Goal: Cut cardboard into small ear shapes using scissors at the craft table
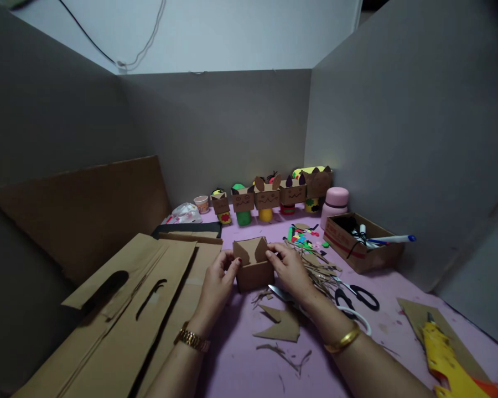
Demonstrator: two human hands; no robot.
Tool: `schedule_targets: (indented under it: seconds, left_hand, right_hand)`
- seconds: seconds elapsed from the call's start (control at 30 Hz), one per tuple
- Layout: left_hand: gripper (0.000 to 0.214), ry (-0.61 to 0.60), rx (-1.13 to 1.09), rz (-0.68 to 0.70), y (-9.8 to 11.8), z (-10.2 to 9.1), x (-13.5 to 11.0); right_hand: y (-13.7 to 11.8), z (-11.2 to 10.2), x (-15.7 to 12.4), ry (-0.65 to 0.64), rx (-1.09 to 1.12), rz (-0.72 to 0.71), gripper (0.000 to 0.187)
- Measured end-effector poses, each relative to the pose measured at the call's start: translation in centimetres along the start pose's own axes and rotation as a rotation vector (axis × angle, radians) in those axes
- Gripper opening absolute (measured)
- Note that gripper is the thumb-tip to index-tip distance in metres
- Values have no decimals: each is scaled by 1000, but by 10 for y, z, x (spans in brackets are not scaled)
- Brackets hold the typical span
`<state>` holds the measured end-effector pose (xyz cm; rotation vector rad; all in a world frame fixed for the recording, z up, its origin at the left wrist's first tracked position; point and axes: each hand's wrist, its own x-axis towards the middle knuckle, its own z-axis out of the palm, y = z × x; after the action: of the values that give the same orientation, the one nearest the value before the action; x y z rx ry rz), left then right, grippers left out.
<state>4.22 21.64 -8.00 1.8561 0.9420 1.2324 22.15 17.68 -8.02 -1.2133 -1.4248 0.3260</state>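
A small open cardboard box with two pointed ear-like flaps stands on the pink table. My left hand pinches its left wall, fingers closed on the edge. My right hand grips its right wall near the top. A gold watch is on my left wrist, a gold bangle on my right. Cardboard offcuts lie just in front of the box.
A row of finished cardboard-head figures on coloured cups lines the back. Flattened cardboard sheets lie left. Scissors, cardboard strips, a box of markers, a pink flask and a yellow glue gun sit right. Grey partitions surround the table.
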Motion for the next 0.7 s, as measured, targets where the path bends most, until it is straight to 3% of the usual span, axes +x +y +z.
schedule_targets:
  seconds: [0.37,0.57,0.7]
  left_hand:
    - [16,45,-32,-14,6,1,1]
    - [17,141,-127,-12,31,-2,-4]
    - [17,12,-178,-74,54,-11,-22]
  right_hand:
    - [-2,2,0,16,55,19,17]
    - [-18,-8,3,31,119,64,20]
    - [-32,-30,-10,-76,125,123,19]
